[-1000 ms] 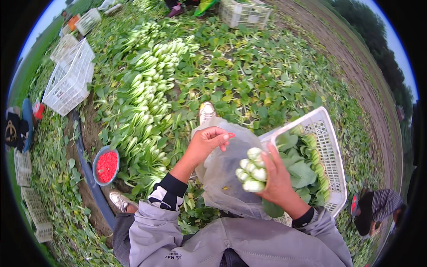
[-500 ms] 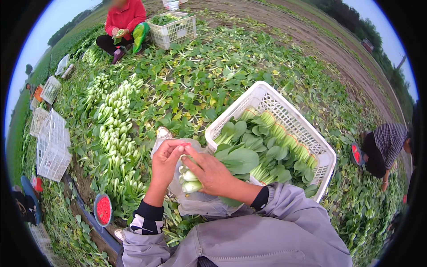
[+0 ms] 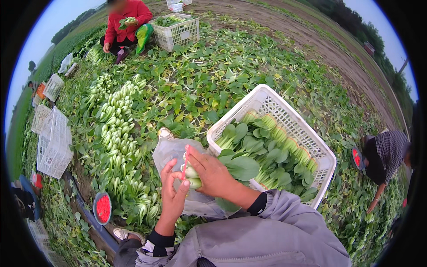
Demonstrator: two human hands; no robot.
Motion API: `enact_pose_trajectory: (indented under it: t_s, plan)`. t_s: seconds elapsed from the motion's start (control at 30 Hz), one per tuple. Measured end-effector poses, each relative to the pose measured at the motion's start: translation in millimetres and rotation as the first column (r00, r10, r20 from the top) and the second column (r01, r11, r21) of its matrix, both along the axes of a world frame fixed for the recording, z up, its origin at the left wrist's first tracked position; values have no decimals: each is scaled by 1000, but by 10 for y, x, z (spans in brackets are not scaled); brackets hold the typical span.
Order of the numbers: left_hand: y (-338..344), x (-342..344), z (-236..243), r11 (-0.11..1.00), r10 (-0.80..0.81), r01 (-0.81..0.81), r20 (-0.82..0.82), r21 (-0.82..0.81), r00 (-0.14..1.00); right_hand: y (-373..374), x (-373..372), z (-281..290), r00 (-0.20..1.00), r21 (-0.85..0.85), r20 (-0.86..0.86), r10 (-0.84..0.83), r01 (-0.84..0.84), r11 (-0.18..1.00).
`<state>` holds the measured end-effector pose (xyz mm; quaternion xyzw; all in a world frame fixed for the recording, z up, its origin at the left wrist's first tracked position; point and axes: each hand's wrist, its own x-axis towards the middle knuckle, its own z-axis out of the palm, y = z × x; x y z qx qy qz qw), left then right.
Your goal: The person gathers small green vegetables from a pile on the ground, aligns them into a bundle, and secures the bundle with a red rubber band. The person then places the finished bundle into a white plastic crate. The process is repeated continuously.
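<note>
My right hand (image 3: 217,177) is closed round a small bunch of bok choy (image 3: 242,166), its pale stems toward my left and its leaves over the crate's near edge. A red rubber band (image 3: 185,161) is stretched taut across the stem ends. My left hand (image 3: 171,196) pinches the band's lower end, while its upper end runs by the fingers of my right hand. Whether the band passes round the stems is hidden. Beside my right hand, a white plastic crate (image 3: 330,165) holds banded bok choy bunches (image 3: 284,141) in rows.
Loose bok choy (image 3: 119,120) lies in a long pile on my left. Near it is a bowl of red rubber bands (image 3: 104,209). White crates (image 3: 55,144) stand at far left. A person in red (image 3: 129,22) crouches ahead by another crate (image 3: 180,34); another person (image 3: 387,153) bends at right.
My left hand has moved down and toward me, stretching the red band into a line. The person in red has raised a bunch, and the person at right reaches lower.
</note>
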<state>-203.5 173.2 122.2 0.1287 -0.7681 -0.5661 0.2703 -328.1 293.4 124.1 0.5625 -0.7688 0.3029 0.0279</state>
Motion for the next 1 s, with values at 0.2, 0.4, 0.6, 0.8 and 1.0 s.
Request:
enact_pose_trajectory:
  t_s: [0.2,0.4,0.6,0.8,1.0]
  plan:
    - [-251,-490,470,876,-241,214,-8,-432,971,-44,112,-147,991,99,-127,33,-20,995]
    - [-589,-886,354,451,-201,-1,-103,-892,974,-87,131,0,989,120,-149,-23,41,992]
    - [-1392,-866,248,770,249,-243,-72,-591,966,-86,98,26,998,38,-55,26,-24,999]
    - [-1017,-166,451,773,-6,34,47,-633,999,-50,39,55,995,75,-23,-98,100,992]
    - [-310,484,476,771,-39,109,123,-628,992,-126,96,11,986,-29,-90,-139,137,990]
